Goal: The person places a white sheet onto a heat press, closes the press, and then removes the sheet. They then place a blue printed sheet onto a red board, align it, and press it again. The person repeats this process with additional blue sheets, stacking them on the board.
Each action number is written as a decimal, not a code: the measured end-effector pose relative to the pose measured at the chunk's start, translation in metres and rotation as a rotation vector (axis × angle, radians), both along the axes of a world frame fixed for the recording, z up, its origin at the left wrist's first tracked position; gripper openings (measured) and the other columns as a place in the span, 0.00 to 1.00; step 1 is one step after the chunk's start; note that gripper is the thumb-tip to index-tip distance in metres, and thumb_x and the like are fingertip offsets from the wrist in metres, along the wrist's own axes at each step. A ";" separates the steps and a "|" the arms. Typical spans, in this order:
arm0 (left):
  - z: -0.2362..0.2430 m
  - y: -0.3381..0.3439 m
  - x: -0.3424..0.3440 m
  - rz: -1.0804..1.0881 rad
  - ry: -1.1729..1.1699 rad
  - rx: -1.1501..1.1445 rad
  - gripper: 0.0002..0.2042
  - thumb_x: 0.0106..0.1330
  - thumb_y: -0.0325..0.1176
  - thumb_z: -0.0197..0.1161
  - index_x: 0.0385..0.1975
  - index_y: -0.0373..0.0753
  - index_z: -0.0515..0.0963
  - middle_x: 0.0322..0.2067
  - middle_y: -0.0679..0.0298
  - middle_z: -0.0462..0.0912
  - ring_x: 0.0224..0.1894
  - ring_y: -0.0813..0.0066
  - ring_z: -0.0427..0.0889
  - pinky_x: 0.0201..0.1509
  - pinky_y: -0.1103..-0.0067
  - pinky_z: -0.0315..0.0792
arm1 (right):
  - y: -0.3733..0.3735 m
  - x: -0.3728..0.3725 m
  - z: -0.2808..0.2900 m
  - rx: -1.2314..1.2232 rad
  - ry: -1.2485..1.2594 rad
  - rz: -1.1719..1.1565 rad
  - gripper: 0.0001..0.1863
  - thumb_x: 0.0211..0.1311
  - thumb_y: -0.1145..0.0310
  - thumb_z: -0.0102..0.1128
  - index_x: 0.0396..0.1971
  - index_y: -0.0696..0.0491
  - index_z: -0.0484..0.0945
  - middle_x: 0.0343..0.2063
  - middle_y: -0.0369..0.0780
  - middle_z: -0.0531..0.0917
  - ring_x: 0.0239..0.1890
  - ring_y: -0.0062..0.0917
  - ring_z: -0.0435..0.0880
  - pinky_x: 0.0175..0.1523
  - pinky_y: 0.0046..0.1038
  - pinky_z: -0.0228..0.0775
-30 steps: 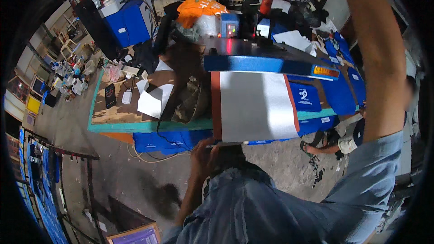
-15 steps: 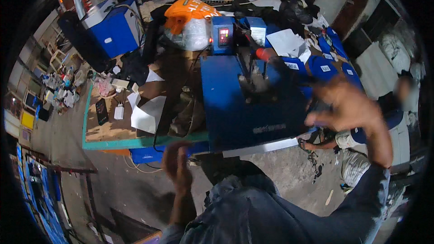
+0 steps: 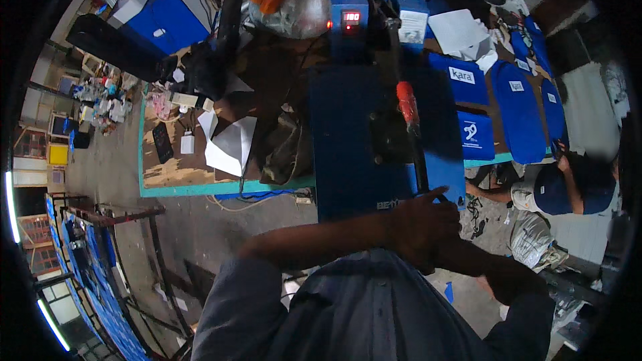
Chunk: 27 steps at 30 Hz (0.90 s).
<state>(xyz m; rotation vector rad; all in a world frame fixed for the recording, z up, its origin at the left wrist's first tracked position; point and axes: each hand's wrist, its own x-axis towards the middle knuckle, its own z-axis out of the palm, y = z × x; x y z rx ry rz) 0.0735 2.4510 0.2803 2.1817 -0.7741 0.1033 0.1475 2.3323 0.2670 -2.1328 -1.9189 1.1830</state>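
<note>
A blue heat press [image 3: 328,113] stands at the table's front edge, its flat upper plate lowered. Its control box [image 3: 348,23] shows a lit red display. From the box a dark lever [image 3: 420,167] with a red grip [image 3: 406,103] slants toward me over the plate. My left hand [image 3: 413,226] reaches across my body and closes round the lever's near end. Beside and partly beneath it, my right hand [image 3: 453,241] is closed there too. Both hands overlap and hide that end of the lever; their fingers are dark and only partly visible. What lies under the plate is hidden.
Blue fabric pieces with white labels [image 3: 518,113] lie right of the press, below white paper sheets [image 3: 461,32]. Left are a dark cloth [image 3: 284,150], cut paper [image 3: 229,147] and a phone [image 3: 162,144]. Another person [image 3: 568,187] sits at the right.
My right hand has come from the table's right side down to the lever's end, and my left hand has swung right to join it. The lever has come down toward me.
</note>
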 end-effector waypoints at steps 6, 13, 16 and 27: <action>-0.041 0.003 0.000 0.007 0.013 0.148 0.32 0.47 0.55 0.74 0.49 0.41 0.82 0.51 0.56 0.81 0.63 0.60 0.75 0.76 0.51 0.51 | 0.000 -0.001 -0.002 0.002 0.032 -0.076 0.21 0.57 0.52 0.72 0.40 0.54 0.85 0.30 0.49 0.85 0.38 0.46 0.85 0.45 0.43 0.76; -0.067 -0.009 0.004 0.056 -0.027 0.021 0.23 0.59 0.51 0.69 0.46 0.40 0.81 0.49 0.56 0.82 0.58 0.61 0.79 0.73 0.51 0.55 | -0.021 0.005 0.004 -0.008 0.074 -0.170 0.21 0.56 0.52 0.72 0.40 0.54 0.85 0.31 0.49 0.85 0.39 0.46 0.85 0.45 0.43 0.77; -0.080 -0.010 0.001 0.156 -0.164 -0.009 0.24 0.51 0.54 0.71 0.42 0.43 0.83 0.45 0.60 0.84 0.57 0.62 0.79 0.71 0.52 0.57 | -0.030 0.003 0.010 -0.008 0.066 -0.198 0.21 0.56 0.53 0.73 0.41 0.53 0.85 0.31 0.49 0.85 0.39 0.46 0.85 0.45 0.43 0.77; -0.065 -0.009 -0.015 0.198 -0.012 -0.042 0.34 0.53 0.58 0.69 0.53 0.38 0.80 0.56 0.45 0.78 0.67 0.47 0.70 0.74 0.52 0.56 | -0.032 -0.027 -0.030 0.184 -0.016 -0.245 0.20 0.55 0.54 0.73 0.41 0.53 0.85 0.31 0.48 0.86 0.39 0.46 0.86 0.45 0.43 0.77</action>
